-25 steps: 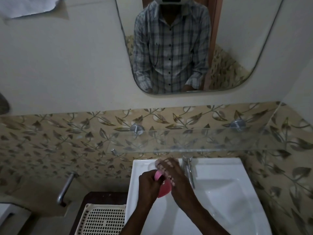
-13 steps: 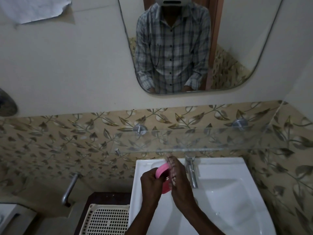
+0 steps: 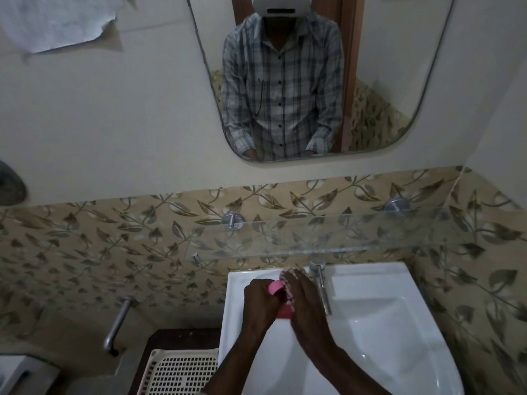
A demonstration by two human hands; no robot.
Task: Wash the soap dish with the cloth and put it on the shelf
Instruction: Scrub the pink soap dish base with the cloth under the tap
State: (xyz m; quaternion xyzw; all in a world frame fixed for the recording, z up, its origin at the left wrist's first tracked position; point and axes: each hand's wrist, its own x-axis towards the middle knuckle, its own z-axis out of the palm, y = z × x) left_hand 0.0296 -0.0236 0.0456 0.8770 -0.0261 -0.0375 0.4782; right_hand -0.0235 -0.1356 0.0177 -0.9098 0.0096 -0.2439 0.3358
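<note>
Low in the middle of the frame, two hands meet over a white sink (image 3: 385, 323). The left hand (image 3: 261, 299) has its fingers curled tight round a small pink plastic soap dish (image 3: 275, 287) and holds it up on its edge. The right hand (image 3: 305, 297) lies against the dish with its fingers out straight, pressing a thin pink and white cloth (image 3: 288, 271) onto it. The cloth peeks out past the fingertips. A shiny metal tap (image 3: 322, 283) stands just beside the right hand. Above the hands a clear glass shelf (image 3: 342, 232) sticks out from the leafy wall tiles. A cream plastic basket (image 3: 182, 372) with little holes sits at the lower left.
</note>
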